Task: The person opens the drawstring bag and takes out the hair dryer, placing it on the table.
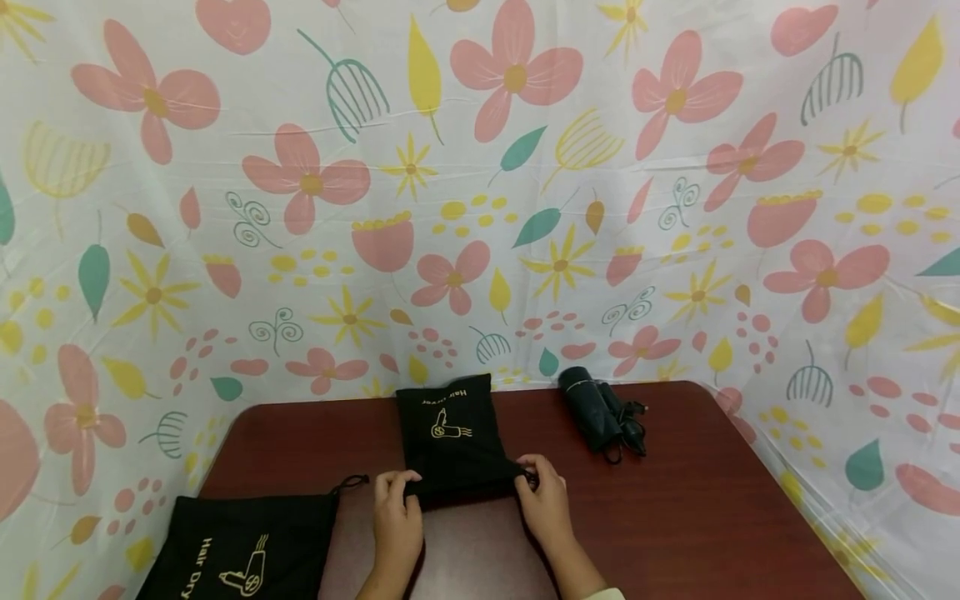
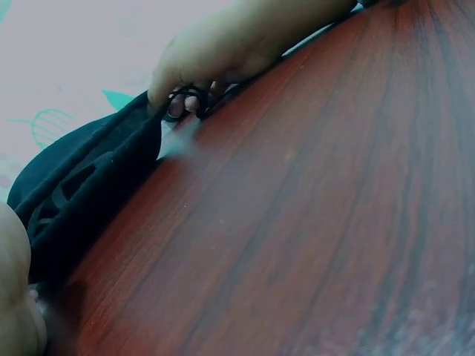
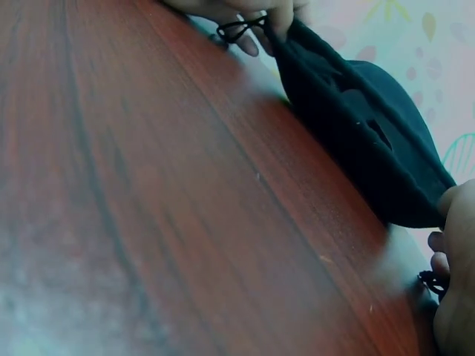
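Note:
A black drawstring bag (image 1: 453, 454) printed with a gold hair dryer lies on the table, its lettering upside down at the far end. My left hand (image 1: 397, 525) pinches the near left corner of its mouth between thumb and fingers. At the near right corner my right hand (image 1: 546, 500) does the same, close to a black cord loop. Both wrist views show the bag's (image 2: 93, 174) near edge stretched between the two hands, with its mouth slightly parted. What the bag holds is hidden.
A second black bag (image 1: 240, 554), lettered "Hair Dry", lies at the near left with its drawstring loop (image 1: 352, 482) at the upper corner. A folded dark hair dryer (image 1: 588, 408) with bundled cord rests at the back right of the brown table (image 1: 697, 500). A flowered curtain (image 1: 450, 208) hangs behind.

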A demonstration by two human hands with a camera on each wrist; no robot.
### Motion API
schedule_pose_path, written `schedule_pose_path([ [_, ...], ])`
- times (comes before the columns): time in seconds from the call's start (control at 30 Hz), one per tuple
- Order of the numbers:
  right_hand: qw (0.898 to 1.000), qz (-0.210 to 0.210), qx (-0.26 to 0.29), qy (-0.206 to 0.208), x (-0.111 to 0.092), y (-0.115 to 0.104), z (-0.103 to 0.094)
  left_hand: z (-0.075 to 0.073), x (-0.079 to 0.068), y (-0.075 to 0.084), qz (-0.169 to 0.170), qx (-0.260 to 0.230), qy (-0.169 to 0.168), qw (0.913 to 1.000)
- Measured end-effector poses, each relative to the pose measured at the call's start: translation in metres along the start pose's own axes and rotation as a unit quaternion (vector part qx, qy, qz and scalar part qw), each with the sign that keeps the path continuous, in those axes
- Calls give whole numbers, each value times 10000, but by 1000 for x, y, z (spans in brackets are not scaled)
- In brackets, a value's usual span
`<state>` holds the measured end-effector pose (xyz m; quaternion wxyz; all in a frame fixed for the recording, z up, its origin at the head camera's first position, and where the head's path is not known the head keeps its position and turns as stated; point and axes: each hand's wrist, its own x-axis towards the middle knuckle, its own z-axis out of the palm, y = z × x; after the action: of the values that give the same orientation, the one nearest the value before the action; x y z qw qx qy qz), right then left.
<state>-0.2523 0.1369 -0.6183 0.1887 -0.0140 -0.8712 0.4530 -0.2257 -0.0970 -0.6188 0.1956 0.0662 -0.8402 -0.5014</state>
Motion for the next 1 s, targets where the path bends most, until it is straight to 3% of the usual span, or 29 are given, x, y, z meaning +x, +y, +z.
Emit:
schedule_pose_path([
  [0.17,9998,-36,-5,-213,-1,1,1,3,0,1,399,300,374,9981],
  [0.37,9985,-487,-160,-213,-3,1,3,6,-1,2,757,697,554,9931],
  [0.57,9970,-679,-109,-368,-4,0,4,7,-2,5,910,554,545,9928],
  [0.8,9966,-609,32,-555,-8,-6,1,8,-3,7,973,513,555,9924],
  [1.0,9945,-932,166,-457,-13,-14,-2,7,-6,14,994,443,538,9926],
])
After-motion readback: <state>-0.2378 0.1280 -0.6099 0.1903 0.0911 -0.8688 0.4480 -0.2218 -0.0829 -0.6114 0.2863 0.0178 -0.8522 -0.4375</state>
